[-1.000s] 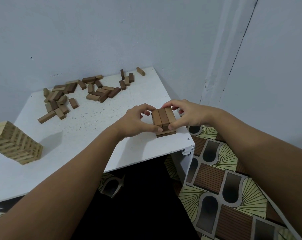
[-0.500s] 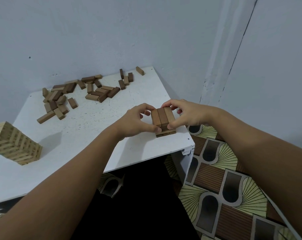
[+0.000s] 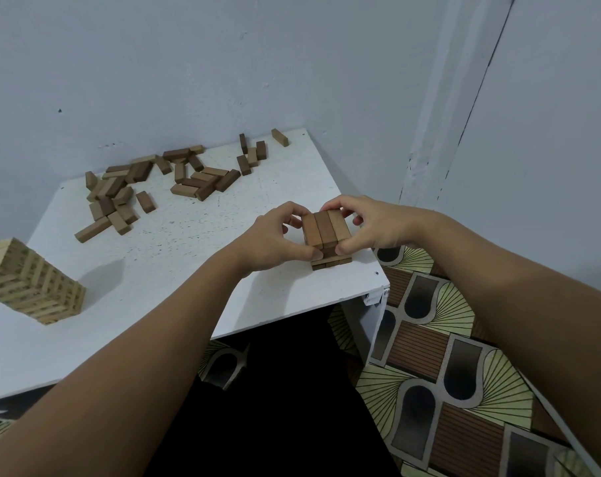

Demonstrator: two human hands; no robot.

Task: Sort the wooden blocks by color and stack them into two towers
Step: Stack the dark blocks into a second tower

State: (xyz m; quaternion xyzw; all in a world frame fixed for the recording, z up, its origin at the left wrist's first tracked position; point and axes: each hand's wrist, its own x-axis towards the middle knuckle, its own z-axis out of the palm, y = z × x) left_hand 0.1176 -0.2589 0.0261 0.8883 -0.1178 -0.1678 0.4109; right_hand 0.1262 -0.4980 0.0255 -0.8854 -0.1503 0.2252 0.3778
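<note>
Dark tower (image 3: 326,237) sits at the near right corner of the table (image 3: 175,256), a few layers high. Top layer is three dark blocks side by side, long axes running away from the person and slightly left; the layer under it runs crosswise, ends visible at the front.

Both hands are on it. Left hand (image 3: 275,241) clamps the tower's left side, thumb at the near lower edge, fingers curled round the far left corner. Right hand (image 3: 371,225) mirrors it on the right side, thumb low near the front, fingers (image 3: 333,204) curled over the far top edge. So both pairs of fingers are narrow, pinching the tower from opposite sides. Looks like squaring up the top layer, not placing a new block.

Key relation for the next move: the loose blocks (image 3: 161,187) all lie beyond the tower, far and to its left, along the wall edge of the table. Mix of dark and lighter pieces, axes every which way. Left hand is the nearer one to that pile; right would have to cross over the tower. One stray block (image 3: 279,137) sits at the far right corner, straight back from the tower, reachable by either hand.

Next layer should go crosswise to the current top, i.e. long axis left-right.

Light tower (image 3: 27,280) stands well left of the dark one, at the near left edge, much taller. Dark tower is early; most of its blocks are not yet stacked.

Risk: tower is close to the table's corner edge, so side pushes need balancing.
</note>
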